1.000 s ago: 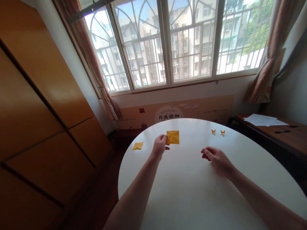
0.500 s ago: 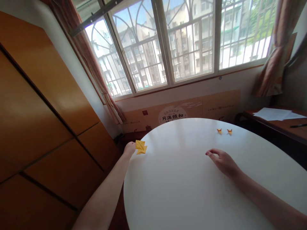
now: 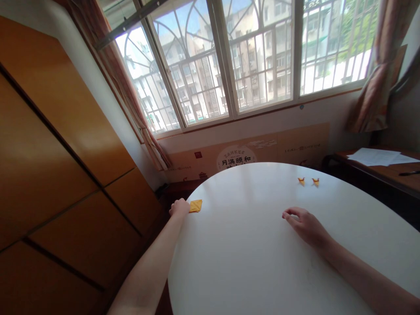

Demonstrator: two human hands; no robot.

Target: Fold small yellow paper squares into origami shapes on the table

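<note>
At the left edge of the white round table, my left hand is closed against the left side of a yellow folded paper square. Its fingertips are hidden, so the exact grip does not show. On the right, my right hand rests on the table with the fingers curled and the thumb meeting the index finger. Nothing shows in that pinch. Beyond it stand two small folded paper birds in yellow and red, the left one close beside the right one.
Tall wooden cabinet doors rise on the left. Behind the table are a printed cardboard panel and barred windows. A dark side table at right holds white paper sheets and a black pen.
My left hand has come down slightly. Earlier it held one yellow paper overlapping another; now a single yellow square shows beside it. My right hand has hardly moved.
</note>
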